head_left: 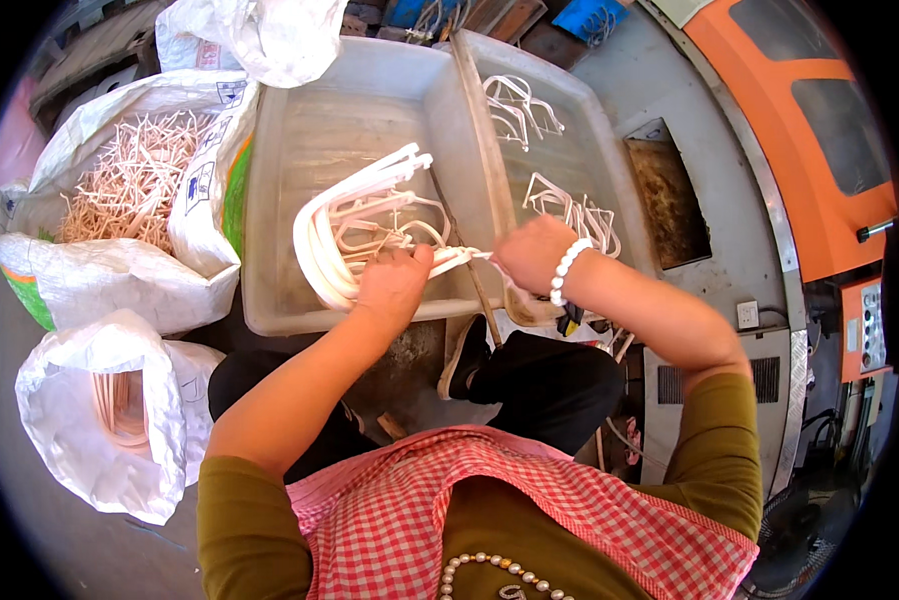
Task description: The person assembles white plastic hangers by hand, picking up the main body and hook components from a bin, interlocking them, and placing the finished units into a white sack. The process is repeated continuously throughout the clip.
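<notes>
Two bare hands meet over the gap between two shallow translucent-grey plastic trays. Risk first: the stack of white curved plastic hanger pieces point(354, 235) is big and only pinched at one end, so my read is it could fan out or slide off into the left tray point(269, 190) if the hold slackens; the thin ends are bunched tight, so a sideways pull looks likely to snag or bend one. Loose white pieces point(569, 212) in the right tray point(609, 140) sit just beside the right wrist and could get dragged by the white bead bracelet point(566, 268). Grip: left hand point(394, 280) is clenched around the near end of the stack, fingers wrapped, thumb up, the bundle hanging over the left tray. Right hand point(534, 252) is closed on the thin white ends where they stick out toward it, knuckles up; fingertips hidden, so can't tell how hard it pinches. Nearby: open white woven sack of pale pinkish plastic offcuts point(134, 175) to the left, a second white sack point(119, 410) below it, orange machine housing point(809, 130) to the right.
</notes>
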